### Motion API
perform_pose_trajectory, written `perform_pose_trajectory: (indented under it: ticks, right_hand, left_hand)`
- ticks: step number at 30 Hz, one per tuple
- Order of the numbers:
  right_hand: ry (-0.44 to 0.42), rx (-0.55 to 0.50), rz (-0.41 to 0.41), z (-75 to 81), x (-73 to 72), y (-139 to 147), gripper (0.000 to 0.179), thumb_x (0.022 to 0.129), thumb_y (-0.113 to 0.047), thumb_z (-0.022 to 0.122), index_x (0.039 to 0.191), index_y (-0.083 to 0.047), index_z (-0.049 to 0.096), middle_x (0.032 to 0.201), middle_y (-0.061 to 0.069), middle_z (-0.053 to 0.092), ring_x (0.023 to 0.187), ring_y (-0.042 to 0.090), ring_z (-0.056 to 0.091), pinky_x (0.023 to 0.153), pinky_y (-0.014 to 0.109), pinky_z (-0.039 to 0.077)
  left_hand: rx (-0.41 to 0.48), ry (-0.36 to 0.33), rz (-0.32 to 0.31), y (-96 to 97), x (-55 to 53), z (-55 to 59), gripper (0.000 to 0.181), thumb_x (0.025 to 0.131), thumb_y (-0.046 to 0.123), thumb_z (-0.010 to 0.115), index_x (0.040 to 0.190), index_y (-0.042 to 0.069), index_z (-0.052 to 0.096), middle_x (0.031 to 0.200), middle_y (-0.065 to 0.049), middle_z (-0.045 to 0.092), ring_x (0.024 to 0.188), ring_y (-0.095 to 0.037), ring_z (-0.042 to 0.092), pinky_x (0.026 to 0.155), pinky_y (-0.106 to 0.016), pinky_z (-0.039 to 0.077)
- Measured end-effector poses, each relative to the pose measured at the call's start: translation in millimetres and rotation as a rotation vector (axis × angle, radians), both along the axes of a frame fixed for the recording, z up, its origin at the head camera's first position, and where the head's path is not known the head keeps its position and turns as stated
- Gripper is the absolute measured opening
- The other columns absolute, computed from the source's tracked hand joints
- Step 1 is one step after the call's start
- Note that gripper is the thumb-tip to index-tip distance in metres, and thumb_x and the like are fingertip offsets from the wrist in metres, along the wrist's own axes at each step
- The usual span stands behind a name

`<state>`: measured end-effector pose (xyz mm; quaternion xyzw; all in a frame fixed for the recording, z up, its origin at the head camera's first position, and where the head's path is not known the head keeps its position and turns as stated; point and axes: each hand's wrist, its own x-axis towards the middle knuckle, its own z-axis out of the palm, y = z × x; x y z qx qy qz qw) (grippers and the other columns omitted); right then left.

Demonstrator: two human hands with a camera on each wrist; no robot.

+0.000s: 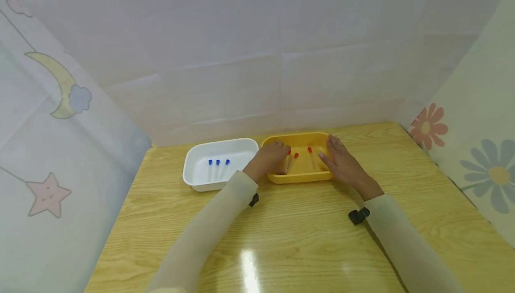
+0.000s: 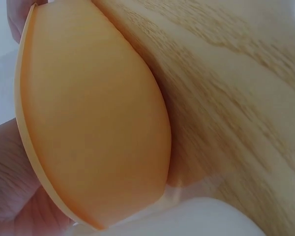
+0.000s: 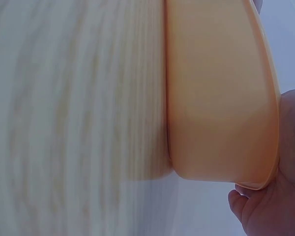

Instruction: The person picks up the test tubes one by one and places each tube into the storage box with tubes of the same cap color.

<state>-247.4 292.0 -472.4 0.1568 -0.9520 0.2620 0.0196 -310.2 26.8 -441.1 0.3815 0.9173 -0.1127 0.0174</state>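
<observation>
A yellow tray (image 1: 299, 178) holds several clear tubes with red caps; one red-capped tube (image 1: 311, 158) lies toward its right side. My left hand (image 1: 270, 159) reaches over the tray's left end, fingers bent down inside, fingertips right at a red cap (image 1: 289, 152). Whether it pinches that tube I cannot tell. At the right end my right hand (image 1: 342, 161) grips the tray, thumb inside and the other fingers along the outer rim. Both wrist views show the tray's outer wall (image 2: 98, 113), with parts of the hands behind its rim.
Just left of the yellow tray stands a white tray (image 1: 191, 172) with three blue-capped tubes (image 1: 217, 167) side by side. Both trays are on a wood-grain table (image 1: 289, 230), near its back edge. Pale sheets (image 1: 241, 60) hang behind and at both sides.
</observation>
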Motion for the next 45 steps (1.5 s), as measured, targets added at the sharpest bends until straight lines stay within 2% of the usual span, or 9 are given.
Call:
perform_pose_trajectory:
  ticks: [11, 16, 25, 38, 45]
  right_hand:
    - [-0.012, -0.008, 0.001, 2.3, 1.7, -2.5, 0.076, 0.111, -0.044, 0.033, 0.157, 0.008, 0.003, 0.168, 0.016, -0.010, 0.154, 0.038, -0.008, 0.122, 0.058, 0.003]
    - [-0.010, -0.011, 0.005, 2.7, 2.1, -3.4, 0.077, 0.111, -0.044, 0.034, 0.157, 0.009, 0.004, 0.167, 0.017, -0.010, 0.154, 0.039, -0.007, 0.122, 0.058, 0.003]
    - [-0.001, -0.003, 0.004, 3.3, 2.5, -3.2, 0.077, 0.111, -0.044, 0.035, 0.157, 0.011, 0.005, 0.167, 0.018, -0.009, 0.154, 0.039, -0.006, 0.122, 0.059, 0.004]
    - [0.012, -0.006, 0.007, 3.4, 0.8, -4.2, 0.078, 0.111, -0.045, 0.035, 0.156, 0.011, 0.007, 0.167, 0.023, -0.005, 0.154, 0.040, -0.005, 0.122, 0.058, 0.005]
    - [0.003, -0.008, 0.010, 3.2, 1.4, -6.1, 0.077, 0.111, -0.044, 0.035, 0.157, 0.011, 0.006, 0.167, 0.022, -0.005, 0.154, 0.040, -0.005, 0.122, 0.058, 0.005]
  left_hand:
    - [-0.061, 0.013, 0.034, 5.2, 1.9, -0.9, 0.080, 0.083, 0.060, 0.077, 0.143, 0.014, 0.052, 0.136, -0.005, 0.056, 0.122, -0.022, 0.053, 0.095, -0.034, 0.052]
    - [-0.067, -0.012, 0.053, 5.5, 3.8, 0.7, 0.076, 0.085, 0.059, 0.075, 0.142, 0.013, 0.054, 0.134, -0.005, 0.058, 0.121, -0.022, 0.054, 0.098, -0.035, 0.051]
    - [-0.063, -0.078, 0.123, 6.9, 4.6, -1.0, 0.071, 0.091, 0.059, 0.068, 0.144, 0.015, 0.054, 0.137, -0.006, 0.056, 0.124, -0.022, 0.051, 0.097, -0.039, 0.052]
    - [-0.070, -0.053, 0.096, 3.9, 0.6, -4.7, 0.072, 0.090, 0.062, 0.068, 0.143, 0.015, 0.055, 0.132, -0.005, 0.058, 0.120, -0.022, 0.053, 0.095, -0.037, 0.053]
    - [-0.041, -0.081, 0.112, 1.8, 1.3, -4.0, 0.077, 0.089, 0.065, 0.067, 0.145, 0.013, 0.053, 0.137, -0.007, 0.057, 0.124, -0.024, 0.052, 0.097, -0.039, 0.052]
